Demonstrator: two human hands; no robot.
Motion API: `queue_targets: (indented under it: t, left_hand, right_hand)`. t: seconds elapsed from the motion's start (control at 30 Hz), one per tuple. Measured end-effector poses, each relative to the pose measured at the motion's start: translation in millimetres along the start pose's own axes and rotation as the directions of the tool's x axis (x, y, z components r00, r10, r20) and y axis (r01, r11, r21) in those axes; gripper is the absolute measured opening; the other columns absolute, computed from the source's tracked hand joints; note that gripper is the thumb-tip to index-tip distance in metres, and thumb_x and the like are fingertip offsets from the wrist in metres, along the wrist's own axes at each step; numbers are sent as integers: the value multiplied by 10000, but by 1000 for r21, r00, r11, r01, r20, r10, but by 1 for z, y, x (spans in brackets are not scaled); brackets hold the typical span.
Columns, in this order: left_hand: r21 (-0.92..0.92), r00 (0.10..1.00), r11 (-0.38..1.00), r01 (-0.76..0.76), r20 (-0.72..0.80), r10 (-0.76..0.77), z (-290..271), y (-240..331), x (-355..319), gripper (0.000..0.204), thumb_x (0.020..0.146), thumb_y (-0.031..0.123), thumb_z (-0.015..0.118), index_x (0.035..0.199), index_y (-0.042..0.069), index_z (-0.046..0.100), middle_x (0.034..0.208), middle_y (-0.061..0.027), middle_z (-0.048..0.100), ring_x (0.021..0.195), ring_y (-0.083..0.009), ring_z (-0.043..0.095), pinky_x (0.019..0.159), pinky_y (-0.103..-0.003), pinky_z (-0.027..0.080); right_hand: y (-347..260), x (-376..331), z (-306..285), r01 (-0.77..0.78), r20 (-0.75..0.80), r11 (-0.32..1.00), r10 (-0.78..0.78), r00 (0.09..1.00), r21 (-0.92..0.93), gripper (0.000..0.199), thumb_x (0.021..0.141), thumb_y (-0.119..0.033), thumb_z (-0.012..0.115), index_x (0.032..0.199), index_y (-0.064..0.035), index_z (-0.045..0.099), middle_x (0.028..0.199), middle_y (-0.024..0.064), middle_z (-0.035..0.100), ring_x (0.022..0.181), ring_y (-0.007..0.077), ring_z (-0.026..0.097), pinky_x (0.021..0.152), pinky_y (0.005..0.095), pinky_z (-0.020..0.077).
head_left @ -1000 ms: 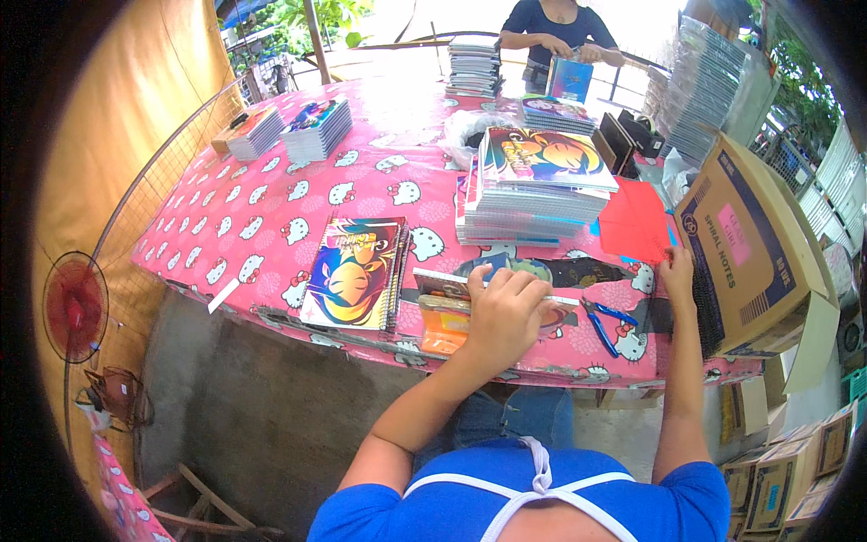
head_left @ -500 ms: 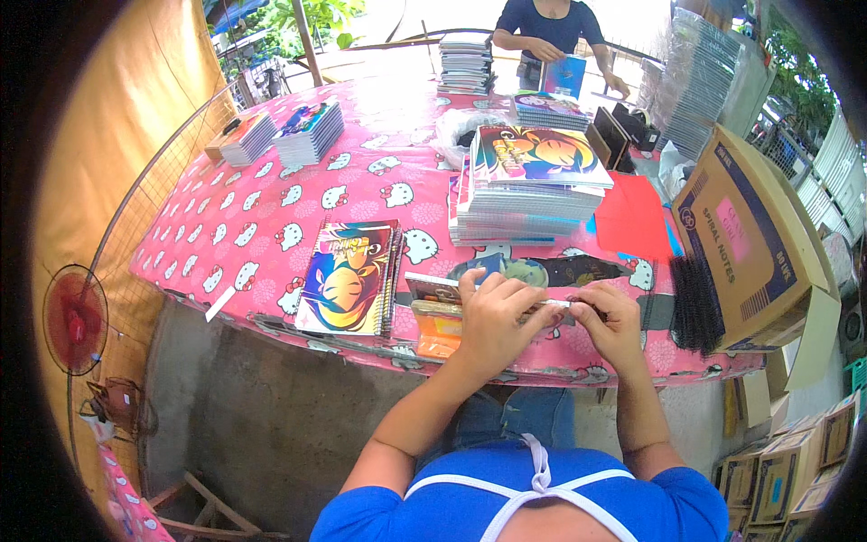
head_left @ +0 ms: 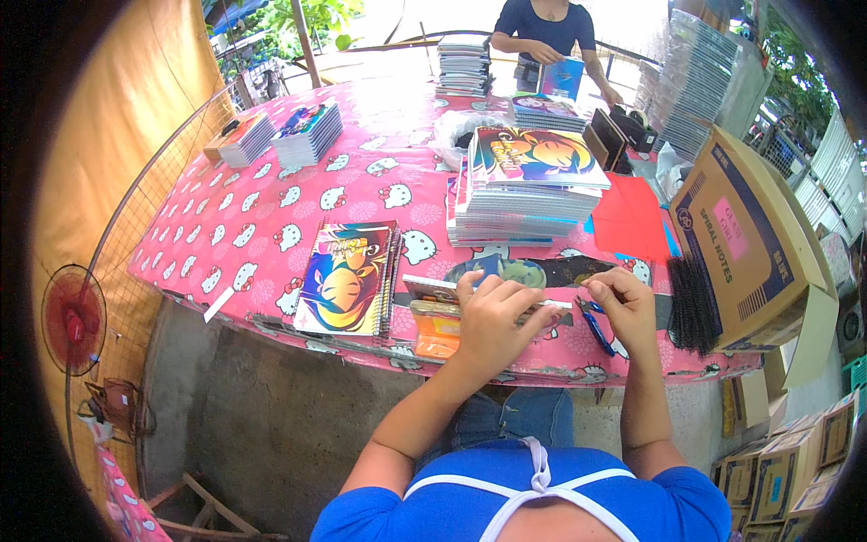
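Note:
My left hand is closed round a notebook, with the fingers along its upper edge. A white edge of the notebook sticks out past my thumb to the right. My right hand is a short way off, thumb and fingertips pinched together; whatever they hold is too small to make out. Blue-handled pliers show just beside and below the right fingers, partly covered. An orange packet is at the lower left of the held notebook. Further left lie a few spiral notebooks with colourful covers.
A tall notebook stack stands ahead, near red sheets. Black spiral coils lean by a cardboard box at the right. Smaller stacks sit far left. Across the table, another person handles a blue notebook.
My right hand has moved slightly right and up, away from the notebook's edge, and the blue pliers have come into sight. My left hand keeps its hold.

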State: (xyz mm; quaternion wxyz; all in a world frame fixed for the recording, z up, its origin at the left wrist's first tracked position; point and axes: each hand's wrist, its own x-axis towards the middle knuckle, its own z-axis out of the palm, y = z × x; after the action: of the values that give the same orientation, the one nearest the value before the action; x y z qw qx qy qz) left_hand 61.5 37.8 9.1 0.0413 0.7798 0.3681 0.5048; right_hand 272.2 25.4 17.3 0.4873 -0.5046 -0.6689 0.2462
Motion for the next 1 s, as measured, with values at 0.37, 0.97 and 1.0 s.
queue_targets:
  t: [0.37, 0.97, 1.0]
  left_hand:
    - [-3, 1000, 1000, 20, 22, -20, -2, 2, -2, 205, 739, 320, 739, 786, 124, 700, 752, -7, 656, 737, -173, 571, 889, -419, 325]
    - [55, 999, 998, 10, -43, -8, 4, 2, -4, 214, 719, 272, 757, 854, 120, 693, 751, -8, 658, 716, -171, 577, 866, -401, 327]
    - [66, 999, 998, 11, -49, -8, 5, 1, -5, 228, 707, 262, 768, 869, 120, 694, 745, -5, 658, 714, -168, 582, 868, -398, 329]
  right_hand:
    - [-10, 6, 3, -186, 210, 964, 146, 967, 188, 167, 849, -163, 681, 922, -13, 675, 765, 3, 621, 653, 49, 522, 555, 222, 411]
    - [-27, 2, 0, 350, 301, 903, -270, 914, -250, 261, 786, -115, 683, 1030, -32, 639, 844, 104, 548, 687, 241, 550, 622, 339, 446]
    - [-30, 1, 1, 298, 266, 921, -230, 936, -252, 279, 791, -121, 678, 1050, -30, 627, 850, 108, 548, 701, 245, 555, 629, 338, 448]
